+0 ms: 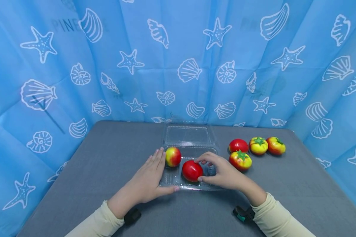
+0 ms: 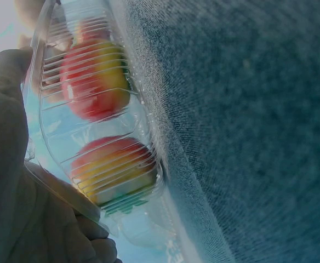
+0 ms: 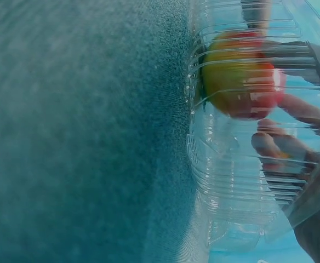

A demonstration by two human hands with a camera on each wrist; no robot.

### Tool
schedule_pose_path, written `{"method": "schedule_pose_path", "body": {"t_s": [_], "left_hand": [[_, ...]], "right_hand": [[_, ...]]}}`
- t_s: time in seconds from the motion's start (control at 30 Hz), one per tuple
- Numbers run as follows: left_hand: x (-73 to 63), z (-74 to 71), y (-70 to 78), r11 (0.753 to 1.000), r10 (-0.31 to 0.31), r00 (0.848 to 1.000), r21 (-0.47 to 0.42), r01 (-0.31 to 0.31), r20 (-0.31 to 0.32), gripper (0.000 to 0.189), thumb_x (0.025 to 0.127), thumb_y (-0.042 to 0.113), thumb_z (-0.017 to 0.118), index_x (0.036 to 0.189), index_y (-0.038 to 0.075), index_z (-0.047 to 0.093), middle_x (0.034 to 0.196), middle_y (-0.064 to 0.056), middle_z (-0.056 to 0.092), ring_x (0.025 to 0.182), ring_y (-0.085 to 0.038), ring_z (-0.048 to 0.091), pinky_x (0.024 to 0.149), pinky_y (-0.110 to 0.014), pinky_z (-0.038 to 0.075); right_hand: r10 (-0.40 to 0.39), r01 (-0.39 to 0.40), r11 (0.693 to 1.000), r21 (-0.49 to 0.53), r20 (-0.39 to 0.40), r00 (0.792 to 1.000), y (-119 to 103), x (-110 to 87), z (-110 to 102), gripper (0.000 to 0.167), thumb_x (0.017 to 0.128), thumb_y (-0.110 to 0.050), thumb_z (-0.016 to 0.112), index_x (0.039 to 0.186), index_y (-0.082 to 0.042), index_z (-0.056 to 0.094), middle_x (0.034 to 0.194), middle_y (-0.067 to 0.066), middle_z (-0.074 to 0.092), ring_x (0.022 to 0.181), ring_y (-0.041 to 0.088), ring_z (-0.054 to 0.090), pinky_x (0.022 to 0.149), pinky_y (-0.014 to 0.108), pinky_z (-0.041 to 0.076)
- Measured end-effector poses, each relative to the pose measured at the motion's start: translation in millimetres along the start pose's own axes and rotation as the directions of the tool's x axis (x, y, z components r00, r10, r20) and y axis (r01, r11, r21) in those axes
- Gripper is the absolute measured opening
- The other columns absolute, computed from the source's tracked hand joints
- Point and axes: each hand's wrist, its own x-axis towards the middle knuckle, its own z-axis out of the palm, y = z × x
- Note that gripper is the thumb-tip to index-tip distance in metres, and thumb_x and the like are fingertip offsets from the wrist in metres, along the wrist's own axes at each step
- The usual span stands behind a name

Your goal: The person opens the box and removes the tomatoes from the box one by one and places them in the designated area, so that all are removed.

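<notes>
A clear hinged plastic container [image 1: 169,179] stands on the table with its lid [image 1: 188,135] folded open toward the back. A red-and-yellow toy tomato [image 1: 173,156] sits in its left back part, next to my left fingers. My left hand [image 1: 146,179] lies along the container's left side, fingers straight, thumb at the front rim. With thumb and fingers my right hand [image 1: 222,171] holds a glossy red toy tomato [image 1: 192,171] over the front middle of the container. Through the clear wall, the right wrist view shows this tomato [image 3: 239,76] with a yellowish underside.
To the right of the container several more toy tomatoes stand in a group: a red one [image 1: 238,145], two with green leaf tops [image 1: 258,145] and another leafy one [image 1: 240,160] in front. A blue curtain [image 1: 172,65] with shell prints hangs behind the grey table [image 1: 121,144].
</notes>
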Motion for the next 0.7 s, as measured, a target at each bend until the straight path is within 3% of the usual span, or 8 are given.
{"method": "schedule_pose_path", "body": {"t_s": [0.7], "left_hand": [[0.2, 0.3, 0.2, 1.0, -0.007, 1.0, -0.012, 0.007, 0.0, 0.125, 0.085, 0.093, 0.05, 0.172, 0.011, 0.012, 0.181, -0.008, 0.004, 0.168, -0.029, 0.006, 0.134, -0.052, 0.019]], "right_hand": [[0.005, -0.005, 1.0, 0.005, 0.016, 1.0, -1.8, -0.5, -0.4, 0.053, 0.088, -0.027, 0.088, 0.135, -0.027, 0.065, 0.134, -0.009, 0.069, 0.119, 0.021, 0.066, 0.1, 0.051, 0.058]]}}
